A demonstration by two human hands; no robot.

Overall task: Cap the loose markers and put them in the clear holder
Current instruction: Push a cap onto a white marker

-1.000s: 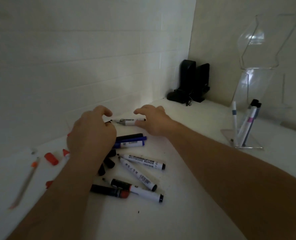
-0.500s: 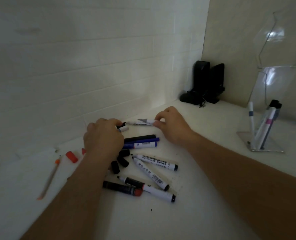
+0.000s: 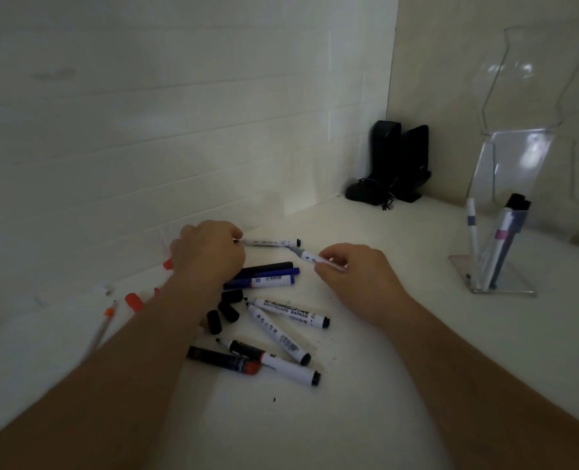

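The right hand (image 3: 356,269) pinches a thin white marker (image 3: 310,257); the left hand (image 3: 208,254) grips another white marker (image 3: 269,242) (its far end black). The clear acrylic holder (image 3: 500,212) stands well right on the white surface (image 3: 366,401).

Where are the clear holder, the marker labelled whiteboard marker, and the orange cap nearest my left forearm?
clear holder (image 3: 515,171): head view, on its bare front panel.
whiteboard marker (image 3: 286,311): head view, on the printed white barrel.
orange cap (image 3: 134,302): head view, on the cap's middle.
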